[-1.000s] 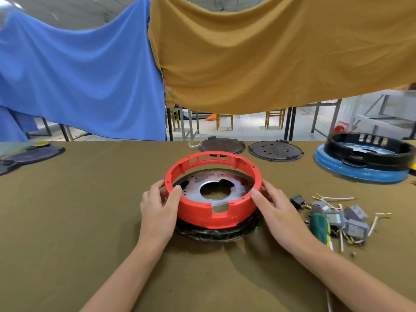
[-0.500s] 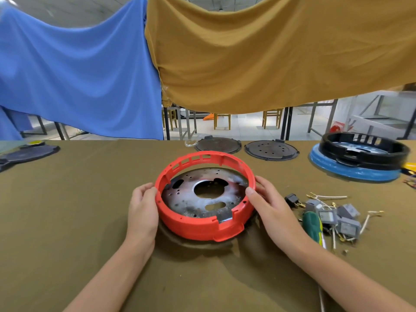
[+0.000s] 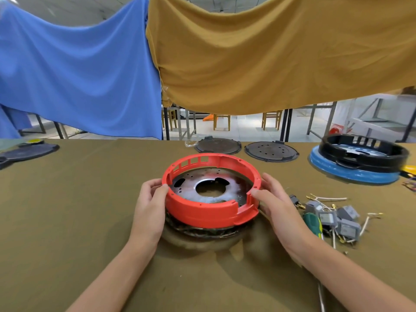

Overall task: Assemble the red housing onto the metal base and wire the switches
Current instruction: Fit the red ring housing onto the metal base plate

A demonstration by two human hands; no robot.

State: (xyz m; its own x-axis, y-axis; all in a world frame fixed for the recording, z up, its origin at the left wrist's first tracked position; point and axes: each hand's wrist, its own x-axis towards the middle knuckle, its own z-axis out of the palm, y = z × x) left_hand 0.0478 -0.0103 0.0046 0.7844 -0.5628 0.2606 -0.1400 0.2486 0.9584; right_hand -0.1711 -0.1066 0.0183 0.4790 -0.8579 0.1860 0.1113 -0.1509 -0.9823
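While both hands steady it: the red housing sits mid-frame on the bench, over the metal base.
Left hand: grip narrow, thumb over the ring's left rim, fingers curled on its outer wall.
Housing feel: probably light, stiff, thin-walled plastic; best held at opposite sides of the wall, away from the notched cutout at lower right.
Base: likely heavier, with sharp-edged holes.
Right hand: thumb and fingers clasp the right rim.
Switches: small grey blocks with thin, bendable leads, loose at right beside a green-handled screwdriver.
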